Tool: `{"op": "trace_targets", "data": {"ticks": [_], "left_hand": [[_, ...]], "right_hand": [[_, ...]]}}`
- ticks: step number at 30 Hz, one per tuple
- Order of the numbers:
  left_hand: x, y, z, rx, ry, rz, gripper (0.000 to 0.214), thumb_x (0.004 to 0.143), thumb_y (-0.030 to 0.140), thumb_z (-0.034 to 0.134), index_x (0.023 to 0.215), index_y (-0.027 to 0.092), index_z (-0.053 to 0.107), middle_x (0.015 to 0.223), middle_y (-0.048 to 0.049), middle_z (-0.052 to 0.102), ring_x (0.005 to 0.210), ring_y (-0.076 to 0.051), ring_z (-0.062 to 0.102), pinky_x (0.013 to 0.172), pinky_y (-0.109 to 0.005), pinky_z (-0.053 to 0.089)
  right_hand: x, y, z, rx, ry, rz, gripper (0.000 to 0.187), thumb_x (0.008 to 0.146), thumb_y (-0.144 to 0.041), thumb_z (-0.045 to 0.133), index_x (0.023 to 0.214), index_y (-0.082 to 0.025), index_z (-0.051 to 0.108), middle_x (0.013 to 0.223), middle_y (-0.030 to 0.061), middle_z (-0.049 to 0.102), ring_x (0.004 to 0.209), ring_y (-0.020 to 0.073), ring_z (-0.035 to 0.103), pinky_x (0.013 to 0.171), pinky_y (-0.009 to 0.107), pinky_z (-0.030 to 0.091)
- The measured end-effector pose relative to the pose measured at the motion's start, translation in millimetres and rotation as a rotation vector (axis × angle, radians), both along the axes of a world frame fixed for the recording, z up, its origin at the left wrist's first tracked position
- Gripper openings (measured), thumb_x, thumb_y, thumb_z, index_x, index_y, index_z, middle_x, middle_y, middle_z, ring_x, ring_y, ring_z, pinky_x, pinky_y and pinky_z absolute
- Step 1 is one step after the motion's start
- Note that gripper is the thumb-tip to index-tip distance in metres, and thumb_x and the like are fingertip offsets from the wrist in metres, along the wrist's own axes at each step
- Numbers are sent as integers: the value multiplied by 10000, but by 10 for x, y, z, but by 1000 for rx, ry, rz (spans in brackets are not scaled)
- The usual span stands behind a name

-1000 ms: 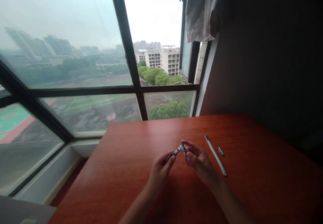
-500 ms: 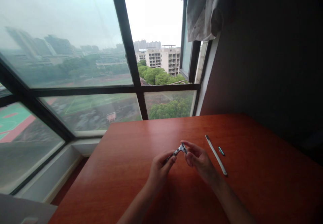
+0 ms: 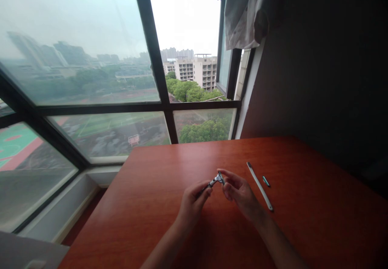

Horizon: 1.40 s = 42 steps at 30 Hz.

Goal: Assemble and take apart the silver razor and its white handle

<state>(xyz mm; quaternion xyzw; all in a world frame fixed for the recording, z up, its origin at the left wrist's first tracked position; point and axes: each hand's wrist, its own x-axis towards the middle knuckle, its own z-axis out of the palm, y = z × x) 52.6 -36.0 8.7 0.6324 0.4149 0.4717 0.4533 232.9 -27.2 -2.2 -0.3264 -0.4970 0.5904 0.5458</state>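
Above the reddish-brown table I hold a razor (image 3: pixel 217 178) with a silver neck and a dark handle. My left hand (image 3: pixel 194 200) is closed around its handle, most of which the fingers cover. At the head end, my right hand (image 3: pixel 241 194) pinches the razor head between thumb and fingertips. To the right of my right hand lies a long white toothbrush (image 3: pixel 260 188) with dark bristles at its far end. Beside that is a small green and dark piece (image 3: pixel 266 181), too small to name surely.
The wooden table (image 3: pixel 145 204) reaches to a dark-framed window (image 3: pixel 106 108) at the back and left. One window pane stands open, with a light cloth (image 3: pixel 244 18) hanging by it. A dark wall (image 3: pixel 309 79) rises on the right.
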Motion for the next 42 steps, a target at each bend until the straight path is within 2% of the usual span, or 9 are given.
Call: {"op": "trace_targets", "data": {"ticks": [6, 13, 16, 23, 32, 37, 42], "left_hand": [[-19, 9, -7, 46, 42, 3, 264, 846, 366, 613, 902, 138, 733, 721, -36, 599, 681, -162, 508, 635, -244, 414], [-7, 30, -38, 59, 65, 18, 306, 856, 374, 598, 1014, 149, 731, 729, -38, 623, 684, -167, 511, 638, -247, 415], [-5, 38, -43, 50, 55, 45, 293, 843, 376, 615, 982, 149, 738, 742, -42, 638, 688, -171, 520, 642, -247, 419], [-20, 42, -47, 35, 63, 50, 268, 849, 374, 609, 898, 139, 727, 746, -41, 643, 676, -164, 524, 630, -239, 413], [-25, 46, -114, 34, 80, 23, 269, 877, 369, 575, 931, 141, 708, 717, -20, 594, 679, -154, 508, 625, -235, 407], [-24, 47, -110, 42, 83, 22, 273, 887, 361, 566, 975, 145, 709, 754, -32, 617, 706, -161, 520, 651, -240, 420], [-32, 74, -172, 36, 50, -12, 291, 881, 356, 575, 1034, 142, 699, 832, -57, 649, 759, -175, 550, 690, -250, 446]], "right_hand": [[13, -7, 34, 10, -54, 0, 510, 787, -452, 702, 1217, -193, 616, 595, -45, 464, 481, 77, 378, 444, 217, 311], [85, 5, 85, -22, -136, -38, 506, 761, -451, 720, 1182, -183, 641, 634, -28, 488, 520, 88, 413, 457, 212, 329], [85, 5, 95, -34, -143, -45, 511, 752, -459, 722, 1175, -182, 644, 636, -27, 493, 524, 90, 416, 463, 212, 330], [67, 14, 45, -31, -144, -35, 490, 770, -438, 710, 1186, -191, 628, 647, -28, 508, 533, 91, 438, 469, 209, 324], [45, 24, 29, -25, -151, -30, 481, 782, -417, 706, 1193, -189, 602, 648, -35, 500, 550, 92, 450, 479, 210, 322], [34, 23, 22, -27, -156, -17, 481, 792, -428, 693, 1193, -187, 584, 641, -41, 488, 541, 86, 442, 463, 199, 301], [15, 41, -2, -8, -157, -13, 476, 802, -430, 684, 1193, -182, 570, 628, -49, 470, 539, 84, 440, 476, 200, 310]]}}
